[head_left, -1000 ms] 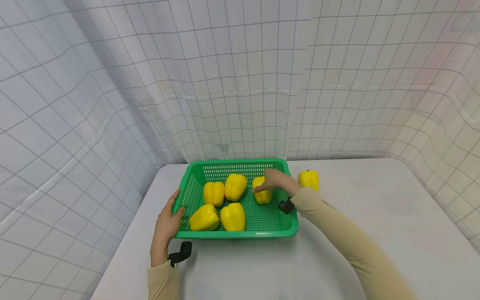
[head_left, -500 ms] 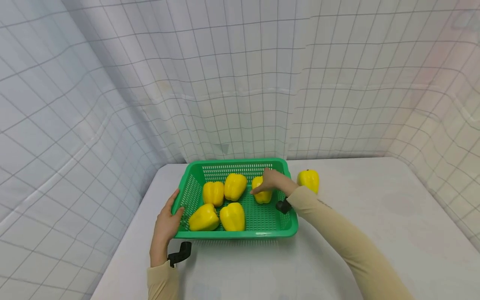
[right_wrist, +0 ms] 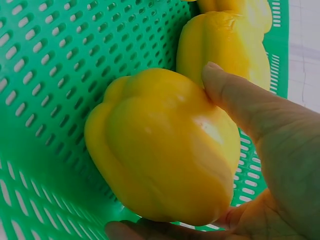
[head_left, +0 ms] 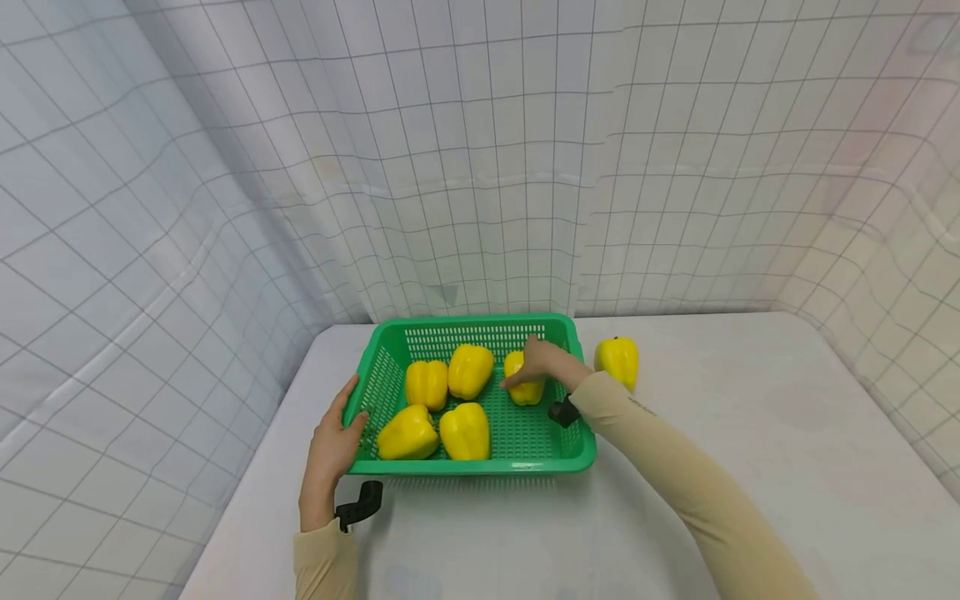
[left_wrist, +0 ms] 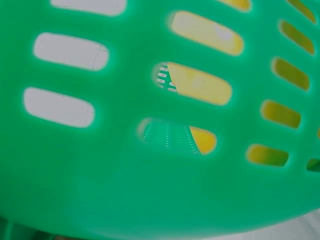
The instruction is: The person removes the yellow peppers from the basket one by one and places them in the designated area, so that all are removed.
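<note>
A green perforated basket [head_left: 472,467] stands on the table with several yellow bell peppers [head_left: 470,372] in it. My left hand [head_left: 333,442] holds its left rim, thumb over the inner side; in the left wrist view the basket wall [left_wrist: 110,185] fills nearly everything and hides that hand. Inside the right part of the basket, my right hand [head_left: 543,365] grips a yellow bell pepper [right_wrist: 165,150]. The right wrist view has the thumb on one side of this pepper and fingers on the other. One more yellow bell pepper [head_left: 619,360] stands outside, right of the basket.
The white table [head_left: 750,433] stretches right and forward of the basket. White grid-patterned curtains [head_left: 480,167] hang close behind the basket and along both sides. A black wrist camera [head_left: 363,502] juts from the left wrist, near the basket's front corner.
My right hand has shifted very slightly left while gripping the pepper at the same spot. The left hand, the basket and the other peppers stay in place.
</note>
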The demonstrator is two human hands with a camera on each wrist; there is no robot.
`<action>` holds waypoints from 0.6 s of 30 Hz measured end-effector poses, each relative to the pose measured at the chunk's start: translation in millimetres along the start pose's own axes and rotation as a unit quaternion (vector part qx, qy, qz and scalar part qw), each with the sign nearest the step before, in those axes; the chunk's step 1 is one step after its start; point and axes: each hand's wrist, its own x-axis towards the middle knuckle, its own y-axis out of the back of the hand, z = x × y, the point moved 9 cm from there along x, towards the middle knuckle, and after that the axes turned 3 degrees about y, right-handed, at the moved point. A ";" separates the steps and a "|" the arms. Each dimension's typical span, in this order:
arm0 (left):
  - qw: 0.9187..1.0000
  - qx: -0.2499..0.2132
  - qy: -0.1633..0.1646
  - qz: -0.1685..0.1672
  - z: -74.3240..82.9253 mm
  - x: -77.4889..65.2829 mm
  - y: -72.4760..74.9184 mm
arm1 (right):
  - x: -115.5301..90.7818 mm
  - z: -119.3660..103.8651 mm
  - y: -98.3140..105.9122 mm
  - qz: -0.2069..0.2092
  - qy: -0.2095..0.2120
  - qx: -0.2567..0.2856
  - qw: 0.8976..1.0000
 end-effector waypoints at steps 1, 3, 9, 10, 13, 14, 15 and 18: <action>1.000 0.000 0.000 0.000 0.1 0.1 0.0 | 0.2 0.0 -0.1 0.001 0.000 -0.001 1.000; 1.000 -0.001 0.000 0.000 0.2 0.0 0.0 | 0.4 0.2 -0.2 0.002 0.000 0.000 1.000; 1.000 0.000 -0.005 -0.002 2.5 -2.0 1.0 | 0.5 1.5 -1.5 0.000 0.003 -0.001 1.000; 1.000 0.000 -0.006 -0.003 2.9 -2.4 1.3 | 0.4 1.2 -1.9 0.000 0.005 -0.002 1.000; 1.000 -0.002 -0.008 -0.005 3.5 -2.9 1.7 | 0.3 0.4 -2.5 -0.002 0.010 -0.008 1.000; 1.000 -0.002 -0.009 -0.005 3.7 -3.1 1.7 | 0.3 0.2 -3.1 -0.004 0.010 -0.009 1.000; 1.000 -0.002 -0.008 -0.005 3.4 -3.0 1.6 | 0.3 0.2 -3.5 -0.005 0.010 -0.009 1.000; 1.000 -0.004 -0.008 -0.006 2.5 -2.3 1.0 | 0.0 0.4 -5.6 -0.007 0.009 -0.004 1.000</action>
